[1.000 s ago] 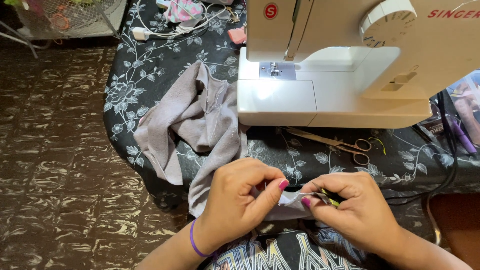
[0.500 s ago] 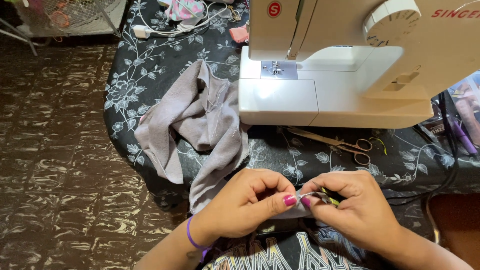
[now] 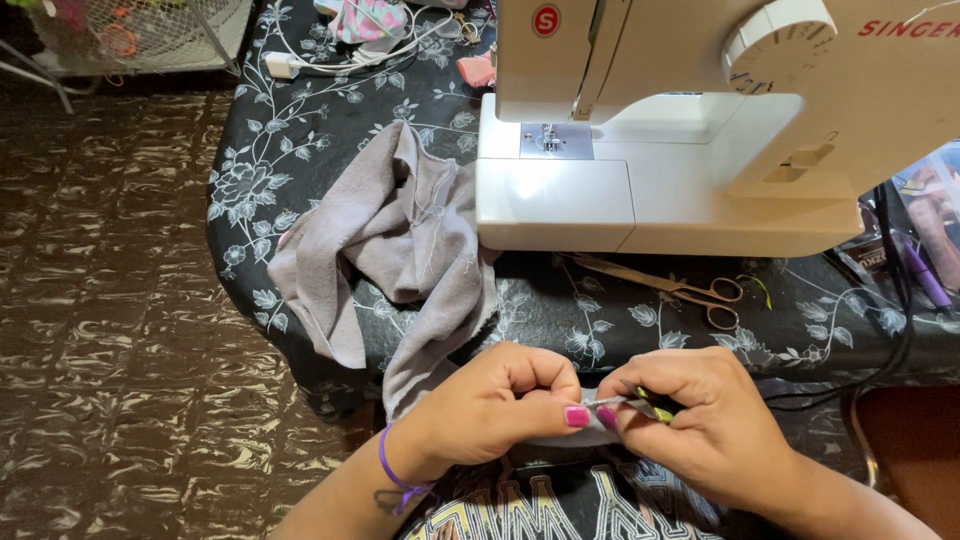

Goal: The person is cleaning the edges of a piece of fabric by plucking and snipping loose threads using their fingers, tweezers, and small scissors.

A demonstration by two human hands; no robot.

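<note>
Head view, looking down at the near edge of the table (image 3: 300, 130). I read the left hand (image 3: 490, 405) as closed in a pinch on a fold of the grey cloth (image 3: 400, 240), thumb and forefinger pressed together at the cloth's near end, which hangs over the table's near edge into the lap. The right hand (image 3: 700, 420) is likewise closed, its fingertips gripping a small pointed tool (image 3: 650, 408) with a yellow-green handle; I cannot tell exactly what kind it is. Tool tip and left thumb sit touching or just beside each other on the same fold.

Risks, as I judge them from this position: the point is aimed toward the left thumb, so a slip along the fold could prick it. A push too deep could cut or snag the cloth itself rather than a thread. The bulk of the cloth lies bunched at the left of the table, against the sewing machine (image 3: 650, 150); a hard tug could drag it off the near edge. The scissors (image 3: 665, 288) lie in front of the machine, near the right hand, and could be knocked by the wrist. The cables (image 3: 895, 330) at the right edge are well apart.
</note>
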